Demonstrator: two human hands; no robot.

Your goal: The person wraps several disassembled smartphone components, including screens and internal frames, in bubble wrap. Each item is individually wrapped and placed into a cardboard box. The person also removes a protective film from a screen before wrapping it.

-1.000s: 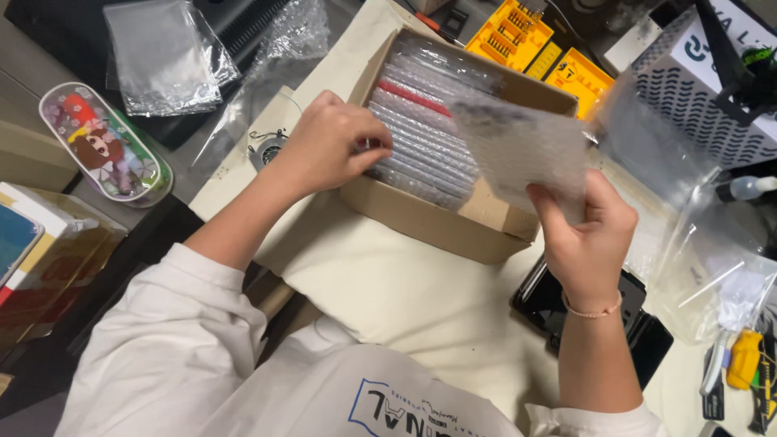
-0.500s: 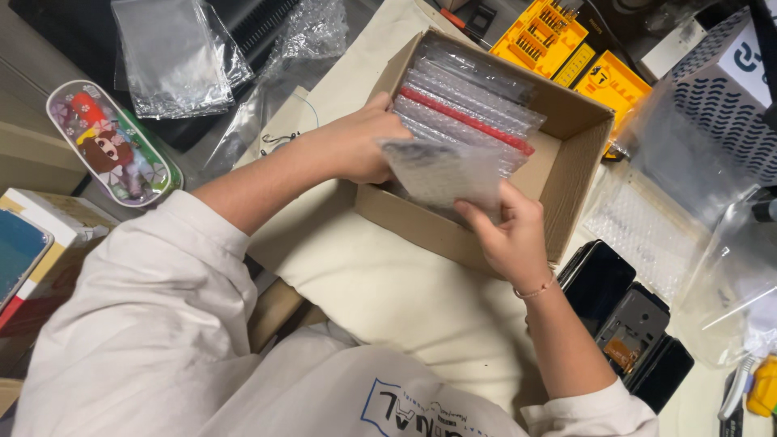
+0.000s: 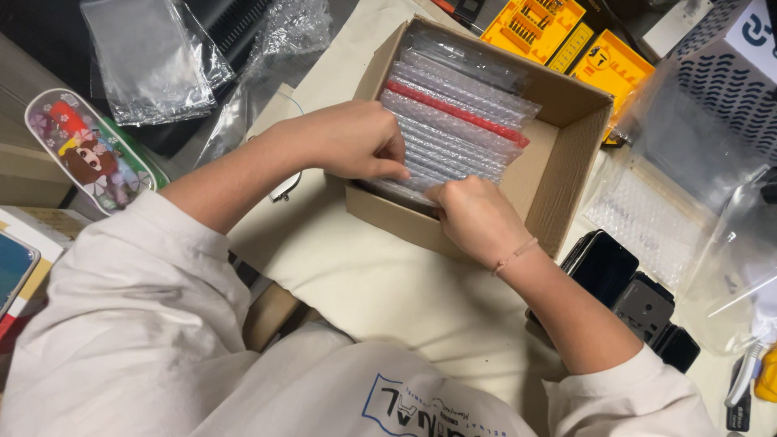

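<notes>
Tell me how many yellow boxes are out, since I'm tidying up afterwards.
2. Both yellow boxes lie beyond the cardboard box: one at the top edge, the other just right of it. More may be hidden outside the picture.

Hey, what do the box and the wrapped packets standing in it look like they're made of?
The box looks like plain brown corrugated cardboard: matte, with raw cut edges and folded flaps. The packets seem wrapped in clear plastic bubble wrap: rows of small bubbles, a soft sheen, and a red edge showing through one. What is inside them cannot be told. The left hand and right hand press on the nearest packets.
</notes>
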